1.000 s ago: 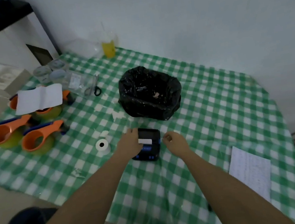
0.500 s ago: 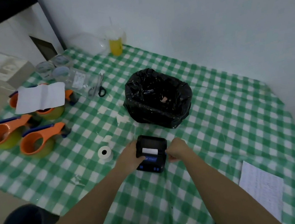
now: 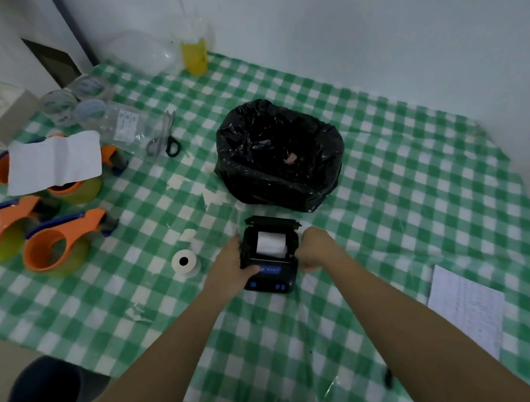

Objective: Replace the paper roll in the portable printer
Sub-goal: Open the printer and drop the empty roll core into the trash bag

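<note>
A small black portable printer point(image 3: 271, 275) lies on the green checked tablecloth point(image 3: 391, 205), its lid flipped open toward the far side. A white paper roll point(image 3: 271, 243) sits in its open bay. My left hand point(image 3: 231, 265) grips the printer's left side, thumb on the front panel. My right hand point(image 3: 316, 248) presses against the printer's right side with curled fingers. A second white paper roll point(image 3: 184, 262) stands on end on the cloth, just left of my left hand.
A bin lined with a black bag point(image 3: 279, 155) stands right behind the printer. Orange tape dispensers point(image 3: 58, 241), a folded white sheet point(image 3: 53, 161), scissors point(image 3: 164, 139) and clear tape rolls point(image 3: 74, 99) fill the left side. A yellow cup point(image 3: 194, 54) stands far back. A printed sheet point(image 3: 467, 309) lies right.
The printer's lid has swung open, and the white roll inside shows. Both hands have closed in on the printer's sides. The camera has moved closer.
</note>
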Motion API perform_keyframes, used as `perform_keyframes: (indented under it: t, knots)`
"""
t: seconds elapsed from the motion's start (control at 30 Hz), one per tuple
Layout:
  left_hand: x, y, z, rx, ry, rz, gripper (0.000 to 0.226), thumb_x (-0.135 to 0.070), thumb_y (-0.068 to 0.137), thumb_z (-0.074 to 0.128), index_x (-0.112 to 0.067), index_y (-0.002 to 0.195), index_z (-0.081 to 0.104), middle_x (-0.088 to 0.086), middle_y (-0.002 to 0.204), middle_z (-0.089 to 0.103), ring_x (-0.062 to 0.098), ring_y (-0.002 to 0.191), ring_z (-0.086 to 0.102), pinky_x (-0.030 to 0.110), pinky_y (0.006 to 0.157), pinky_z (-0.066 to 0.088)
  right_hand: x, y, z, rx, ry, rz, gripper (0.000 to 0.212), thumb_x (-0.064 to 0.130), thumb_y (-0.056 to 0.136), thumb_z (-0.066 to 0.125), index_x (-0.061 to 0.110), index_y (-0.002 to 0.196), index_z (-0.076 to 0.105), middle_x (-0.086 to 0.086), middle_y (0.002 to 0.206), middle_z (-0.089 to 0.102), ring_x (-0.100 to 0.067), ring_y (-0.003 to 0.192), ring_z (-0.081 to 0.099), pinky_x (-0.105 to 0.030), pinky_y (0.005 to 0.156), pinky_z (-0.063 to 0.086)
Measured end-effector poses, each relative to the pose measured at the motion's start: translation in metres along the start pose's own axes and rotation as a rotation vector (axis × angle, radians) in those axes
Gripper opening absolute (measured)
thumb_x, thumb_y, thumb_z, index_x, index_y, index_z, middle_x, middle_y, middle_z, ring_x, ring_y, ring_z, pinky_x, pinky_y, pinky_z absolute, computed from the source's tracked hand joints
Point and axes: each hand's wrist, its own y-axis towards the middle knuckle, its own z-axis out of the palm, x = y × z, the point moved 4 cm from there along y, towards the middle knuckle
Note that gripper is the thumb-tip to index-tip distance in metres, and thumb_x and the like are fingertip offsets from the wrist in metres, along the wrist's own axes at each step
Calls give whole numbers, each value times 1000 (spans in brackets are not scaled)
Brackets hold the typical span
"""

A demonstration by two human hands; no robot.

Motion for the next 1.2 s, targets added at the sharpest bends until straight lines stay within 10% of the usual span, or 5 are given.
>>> perform_keyframes:
  t: [0.1,0.3,0.83,1.0,1.2]
  knots:
    - [2,1,0,0,8,1,69,-15,79,69,-13,137,32,11,137,47,28,125,46,49,105,40,-5,-12,7,-173,0,-127,6,9,84,52,5,80,53,-10,82,57,-28,78,56,-27,56,39]
    - [3,1,0,-22,44,39,65,-15,76,70,-14,132,38,13,130,53,29,118,51,49,100,44,-4,-17,33,-443,178,-197,37,35,86,61,10,114,61,-13,111,58,-30,107,49,-37,90,44]
    - [-74,-5,-62,-293,84,271,35,-14,92,48,-10,126,48,12,127,53,25,111,55,38,95,47,49,-80,-77,-622,604,-535,14,19,92,57,12,80,56,5,63,48,-8,55,43,-11,52,36]
    - [-99,3,-83,-331,95,279,33,-15,92,48,-9,124,50,12,127,53,25,111,56,39,94,48,78,-65,-124,-766,604,-527,11,20,93,53,10,92,59,6,78,57,-7,63,47,-14,57,37]
    - [-74,0,-92,-302,109,218,34,-16,91,49,-10,125,49,12,127,55,24,113,54,35,94,44,72,-11,-94,-332,556,-299,50,5,95,42,15,143,34,-11,143,45,-14,77,53,-26,62,48]
